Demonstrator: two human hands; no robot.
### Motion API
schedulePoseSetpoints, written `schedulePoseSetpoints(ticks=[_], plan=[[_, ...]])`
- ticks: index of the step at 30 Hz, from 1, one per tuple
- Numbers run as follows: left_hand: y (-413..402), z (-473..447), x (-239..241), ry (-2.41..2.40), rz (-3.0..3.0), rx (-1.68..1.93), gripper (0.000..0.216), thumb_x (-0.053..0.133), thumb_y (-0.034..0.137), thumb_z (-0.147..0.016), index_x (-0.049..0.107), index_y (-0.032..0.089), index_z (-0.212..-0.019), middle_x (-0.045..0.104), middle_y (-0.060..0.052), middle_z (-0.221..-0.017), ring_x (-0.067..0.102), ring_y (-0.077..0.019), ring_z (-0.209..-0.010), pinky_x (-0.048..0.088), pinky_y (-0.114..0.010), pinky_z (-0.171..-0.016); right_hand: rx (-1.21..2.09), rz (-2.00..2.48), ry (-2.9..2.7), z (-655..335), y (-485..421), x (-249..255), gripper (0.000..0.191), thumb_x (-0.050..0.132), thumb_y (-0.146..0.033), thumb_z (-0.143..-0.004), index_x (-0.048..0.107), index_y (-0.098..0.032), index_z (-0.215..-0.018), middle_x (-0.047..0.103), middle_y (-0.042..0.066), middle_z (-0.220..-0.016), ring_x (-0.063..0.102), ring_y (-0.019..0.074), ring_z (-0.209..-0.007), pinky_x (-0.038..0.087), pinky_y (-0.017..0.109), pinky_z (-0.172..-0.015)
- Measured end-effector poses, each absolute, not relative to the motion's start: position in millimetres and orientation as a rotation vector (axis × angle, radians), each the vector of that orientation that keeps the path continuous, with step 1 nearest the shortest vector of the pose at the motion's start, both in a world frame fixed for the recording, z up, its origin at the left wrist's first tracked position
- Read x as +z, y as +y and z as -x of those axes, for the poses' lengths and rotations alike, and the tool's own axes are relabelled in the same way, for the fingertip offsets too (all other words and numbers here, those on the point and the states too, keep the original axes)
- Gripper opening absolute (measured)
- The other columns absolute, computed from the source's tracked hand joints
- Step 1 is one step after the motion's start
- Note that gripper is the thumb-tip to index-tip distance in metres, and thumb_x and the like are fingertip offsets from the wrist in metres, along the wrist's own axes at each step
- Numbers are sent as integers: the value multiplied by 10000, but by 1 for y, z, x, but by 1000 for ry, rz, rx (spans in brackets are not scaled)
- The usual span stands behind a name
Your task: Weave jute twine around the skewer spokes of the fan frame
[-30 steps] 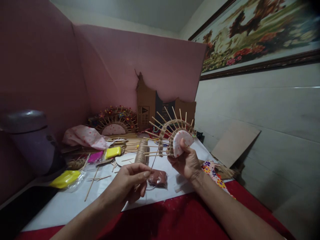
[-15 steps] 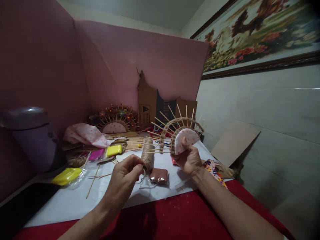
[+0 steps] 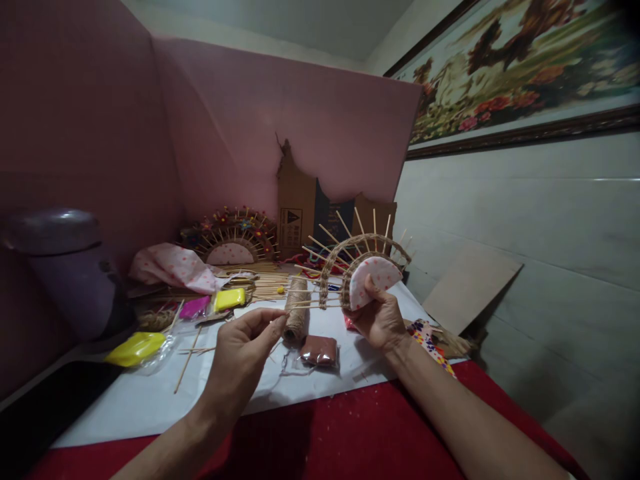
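Observation:
My right hand (image 3: 383,320) grips a half-round woven twine-and-stick piece (image 3: 375,280), thumb on its dotted white cloth centre and fingers behind. Thin wooden sticks fan out from the cloth through two twine bands, with their outer ends bare. At the tip of the lowest stick, my left hand (image 3: 253,337) is closed in a pinch between thumb and forefinger. What lies between those fingertips is too small to make out. Just behind them stands a spool of twine (image 3: 297,313). Below the woven piece lies a brown clay packet (image 3: 319,350) in clear wrap.
A similar finished-looking piece with coloured flowers (image 3: 235,240) leans at the back left. Dotted cloth (image 3: 173,267), yellow clay packs (image 3: 230,299) and loose sticks (image 3: 187,360) lie on the left. A purple bottle (image 3: 65,273) stands far left. Torn cardboard (image 3: 295,220) is behind.
My left hand has risen slightly from beside the twine spool to the end of the lowest stick. The right hand and the woven piece stay nearly where they were.

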State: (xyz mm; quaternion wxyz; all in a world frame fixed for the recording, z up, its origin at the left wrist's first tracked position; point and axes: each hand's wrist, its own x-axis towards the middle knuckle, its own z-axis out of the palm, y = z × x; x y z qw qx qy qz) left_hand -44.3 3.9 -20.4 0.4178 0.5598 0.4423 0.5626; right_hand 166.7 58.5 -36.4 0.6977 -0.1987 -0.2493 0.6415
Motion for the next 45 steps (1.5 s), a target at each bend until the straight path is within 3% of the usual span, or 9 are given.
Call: schedulePoseSetpoints(ticks=[8, 13, 20, 26, 35, 40, 45], plan=[[3, 43, -20, 1133, -1552, 1477, 153, 599, 287, -705, 650, 160, -774, 646, -6, -666, 550, -129, -635, 414, -218, -557, 1417, 427, -533, -165, 58, -35, 201, 694, -137, -621, 635, -200, -802, 686, -23, -652, 622, 135, -589, 518, 273, -565], [0, 46, -28, 1244, -1830, 1489, 158, 565, 278, -739, 659, 178, -817, 591, 21, -560, 475, -101, -493, 346, -210, -462, 1407, 452, -533, -165, 58, -36, 153, 710, -165, -616, 635, -185, -748, 692, -20, -665, 618, 125, -571, 515, 254, -549], [1, 46, -36, 1245, -2104, 1475, 186, 565, 239, -742, 686, 223, -883, 712, -29, -752, 616, -151, -608, 429, -244, -591, 1453, 464, -598, -159, 52, -35, 200, 753, -227, -580, 627, -180, -729, 670, -24, -609, 614, 134, -564, 487, 236, -492], [-1, 43, -37, 1180, -2295, 1377, 187, 508, 232, -798, 676, 230, -880, 713, -20, -764, 625, -131, -605, 438, -233, -575, 1505, 474, -647, -154, 51, -39, 215, 753, -261, -591, 625, -164, -734, 679, -6, -625, 589, 122, -495, 417, 202, -392], [0, 43, -39, 1170, -2381, 1354, 183, 511, 214, -792, 677, 249, -859, 693, -1, -675, 601, -125, -549, 434, -239, -552, 1547, 454, -685, -150, 50, -41, 212, 719, -296, -645, 620, -161, -775, 669, 1, -653, 565, 104, -508, 371, 173, -371], [-2, 41, -33, 1140, -2536, 1366, 200, 458, 174, -808, 651, 195, -855, 624, -61, -822, 588, -147, -694, 455, -265, -628, 1561, 434, -695, -147, 47, -41, 197, 719, -296, -644, 620, -163, -751, 662, -9, -642, 555, 98, -506, 378, 178, -384], [-5, 41, -33, 1162, -2578, 1463, 177, 445, 131, -808, 620, 153, -788, 491, -133, -1179, 566, -129, -723, 467, -303, -670, 1563, 445, -712, -146, 46, -43, 192, 716, -297, -647, 621, -161, -743, 662, -7, -641, 558, 100, -509, 381, 183, -389]])
